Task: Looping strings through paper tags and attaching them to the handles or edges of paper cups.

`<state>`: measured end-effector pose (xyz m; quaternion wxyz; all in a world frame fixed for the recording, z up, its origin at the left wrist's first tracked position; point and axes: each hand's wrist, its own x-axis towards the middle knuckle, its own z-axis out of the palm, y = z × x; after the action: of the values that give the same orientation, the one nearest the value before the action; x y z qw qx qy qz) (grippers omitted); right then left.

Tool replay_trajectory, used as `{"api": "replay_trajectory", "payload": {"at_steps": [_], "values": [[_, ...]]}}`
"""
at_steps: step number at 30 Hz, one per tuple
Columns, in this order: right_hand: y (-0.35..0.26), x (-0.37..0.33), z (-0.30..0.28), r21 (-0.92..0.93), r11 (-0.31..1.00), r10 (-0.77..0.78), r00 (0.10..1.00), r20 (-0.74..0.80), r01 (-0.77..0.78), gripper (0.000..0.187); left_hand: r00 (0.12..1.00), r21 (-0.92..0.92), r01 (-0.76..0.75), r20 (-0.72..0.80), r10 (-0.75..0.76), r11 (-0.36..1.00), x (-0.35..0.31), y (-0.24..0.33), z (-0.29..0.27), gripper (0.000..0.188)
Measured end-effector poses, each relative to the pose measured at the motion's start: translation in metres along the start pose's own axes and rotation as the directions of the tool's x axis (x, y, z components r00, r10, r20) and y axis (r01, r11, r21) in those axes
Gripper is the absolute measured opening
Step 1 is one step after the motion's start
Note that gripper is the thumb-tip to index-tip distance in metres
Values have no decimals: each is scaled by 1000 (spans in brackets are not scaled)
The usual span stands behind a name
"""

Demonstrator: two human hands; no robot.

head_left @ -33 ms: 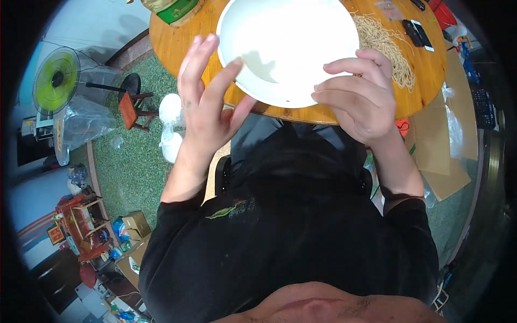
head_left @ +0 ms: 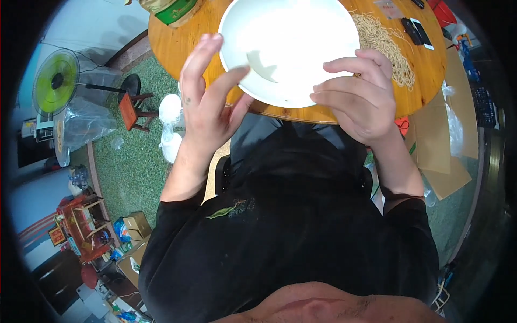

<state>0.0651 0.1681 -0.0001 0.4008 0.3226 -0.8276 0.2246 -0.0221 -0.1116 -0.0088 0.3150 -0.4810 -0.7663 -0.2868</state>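
A large empty white bowl (head_left: 291, 43) sits at the near edge of a round wooden table (head_left: 172, 43). My left hand (head_left: 207, 107) is at the bowl's left rim, thumb lying over the rim and fingers stretched up along its outside. My right hand (head_left: 358, 97) grips the right rim with its fingers curled over the edge. A heap of pale noodles (head_left: 385, 46) lies straight on the tabletop, just right of the bowl and behind my right hand.
A green packet (head_left: 175, 11) lies on the table's far left and two dark phones (head_left: 416, 29) on its right. On the green floor to the left are a fan (head_left: 56, 81), a small red stool (head_left: 132, 110) and white plastic bags (head_left: 169, 110). Flat cardboard (head_left: 439, 145) lies to the right.
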Motion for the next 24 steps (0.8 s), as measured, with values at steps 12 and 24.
{"api": "replay_trajectory", "payload": {"at_steps": [12, 24], "values": [[31, -58, 34, 248, 887, 392, 919, 37, -389, 132, 986, -459, 80, -94, -138, 885, -15, -2, 24, 49], [25, -73, 57, 278, 866, 440, 898, -29, -415, 125, 997, -190, 53, -44, -63, 980, -3, -5, 23, 59]]}}
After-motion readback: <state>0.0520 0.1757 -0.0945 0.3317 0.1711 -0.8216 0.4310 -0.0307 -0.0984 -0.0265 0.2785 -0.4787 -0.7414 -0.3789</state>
